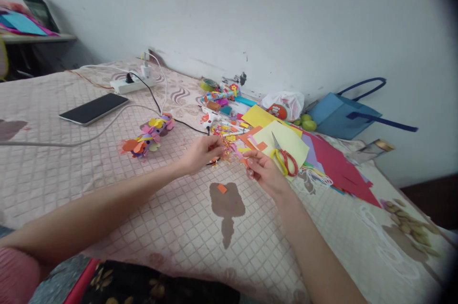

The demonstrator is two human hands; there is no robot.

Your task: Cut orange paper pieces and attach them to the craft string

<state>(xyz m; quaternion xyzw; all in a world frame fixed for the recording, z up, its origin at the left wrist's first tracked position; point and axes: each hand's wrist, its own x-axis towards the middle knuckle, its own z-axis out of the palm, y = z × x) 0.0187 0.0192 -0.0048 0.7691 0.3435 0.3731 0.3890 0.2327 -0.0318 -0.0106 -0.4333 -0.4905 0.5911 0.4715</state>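
Note:
My left hand (201, 153) reaches into the near edge of a heap of small coloured paper scraps (229, 141), its fingers bent together; whatever they hold, if anything, is hidden. In my right hand (264, 171), thumb and fingertips pinch a small orange paper piece (244, 162) beside the same heap. Another orange paper piece (222, 188) lies on the tablecloth between my forearms. Left of my left hand rests a purple roll covered with coloured paper petals (152, 136). Scissors with yellow and red handles (284, 161) lie on pale yellow paper (299, 145), just beyond my right hand.
A white glue gun (210, 119) with a black cord sits behind the heap. Red paper sheets (339, 163), white string (318, 176) and a blue bag (345, 115) are to the right. At left are a tablet (95, 108) and a power strip (130, 84) with cables.

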